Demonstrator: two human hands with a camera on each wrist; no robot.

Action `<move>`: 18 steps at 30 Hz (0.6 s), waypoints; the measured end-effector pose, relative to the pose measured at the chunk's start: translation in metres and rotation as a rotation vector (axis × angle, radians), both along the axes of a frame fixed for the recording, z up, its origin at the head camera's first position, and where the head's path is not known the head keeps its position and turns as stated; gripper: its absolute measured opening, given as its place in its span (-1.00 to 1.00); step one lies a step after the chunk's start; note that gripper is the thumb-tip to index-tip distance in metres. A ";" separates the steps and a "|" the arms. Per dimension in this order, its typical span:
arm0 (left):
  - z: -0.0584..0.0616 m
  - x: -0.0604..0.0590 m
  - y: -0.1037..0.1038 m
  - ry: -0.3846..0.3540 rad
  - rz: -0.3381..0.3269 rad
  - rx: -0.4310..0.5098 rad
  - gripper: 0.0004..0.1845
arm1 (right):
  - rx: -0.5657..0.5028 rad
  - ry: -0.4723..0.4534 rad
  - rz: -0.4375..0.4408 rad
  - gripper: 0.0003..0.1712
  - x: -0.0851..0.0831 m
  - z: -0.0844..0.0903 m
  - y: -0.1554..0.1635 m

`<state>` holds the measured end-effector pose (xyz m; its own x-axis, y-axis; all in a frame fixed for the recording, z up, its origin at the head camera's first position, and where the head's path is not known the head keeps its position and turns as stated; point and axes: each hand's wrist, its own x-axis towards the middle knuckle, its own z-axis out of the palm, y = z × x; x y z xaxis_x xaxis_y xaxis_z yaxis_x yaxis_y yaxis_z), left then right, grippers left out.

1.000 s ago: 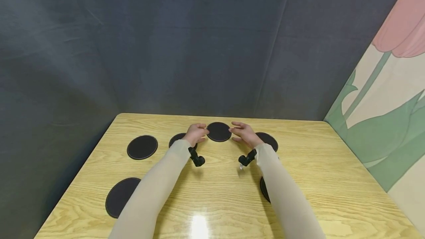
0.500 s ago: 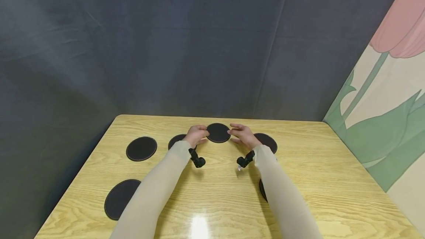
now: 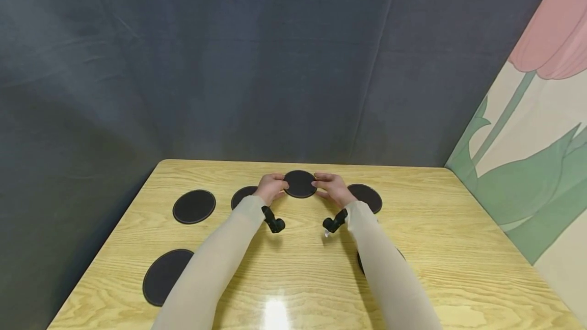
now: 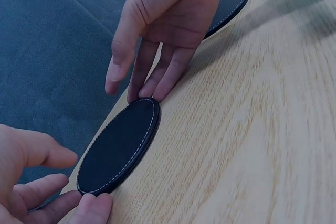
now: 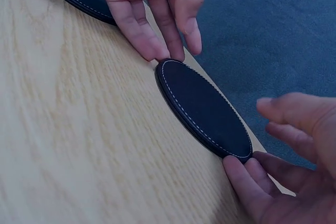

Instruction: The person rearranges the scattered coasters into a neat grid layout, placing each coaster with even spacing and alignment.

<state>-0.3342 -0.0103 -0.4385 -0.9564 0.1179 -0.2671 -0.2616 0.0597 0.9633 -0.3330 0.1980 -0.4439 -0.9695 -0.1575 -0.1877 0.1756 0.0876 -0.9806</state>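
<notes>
A round black coaster (image 3: pixel 300 184) with pale stitching round its rim lies flat near the table's far edge, between both hands. My left hand (image 3: pixel 270 187) touches its left edge with the fingertips. On the opposite edge rest the fingertips of my right hand (image 3: pixel 335 188). Both thumbs are lifted off the coaster in the wrist views, and the fingers are fairly straight. The left wrist view has the left hand (image 4: pixel 31 182) at lower left. In the right wrist view, the right hand (image 5: pixel 294 156) is at lower right.
More black coasters lie in an arc: one beside the left forearm (image 3: pixel 243 195), a far-left one (image 3: pixel 194 207), a near-left one (image 3: pixel 166 278) and one behind the right wrist (image 3: pixel 367 197). Another is mostly hidden under the right sleeve (image 3: pixel 390 279). A dark curtain (image 3: pixel 275 65) hangs behind the table.
My right hand has shifted slightly left, closing the small gap to the middle coaster's edge. The left hand stays nearly still at the other side. The head view has shifted a little.
</notes>
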 end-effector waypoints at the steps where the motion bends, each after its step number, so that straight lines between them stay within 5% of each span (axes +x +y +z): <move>1: 0.000 0.000 0.001 0.000 0.009 0.001 -0.44 | 0.009 0.002 -0.004 -0.39 0.000 0.000 -0.001; 18: 0.006 0.002 -0.001 0.059 0.057 0.001 -0.44 | 0.039 0.051 -0.120 -0.46 0.001 -0.001 -0.002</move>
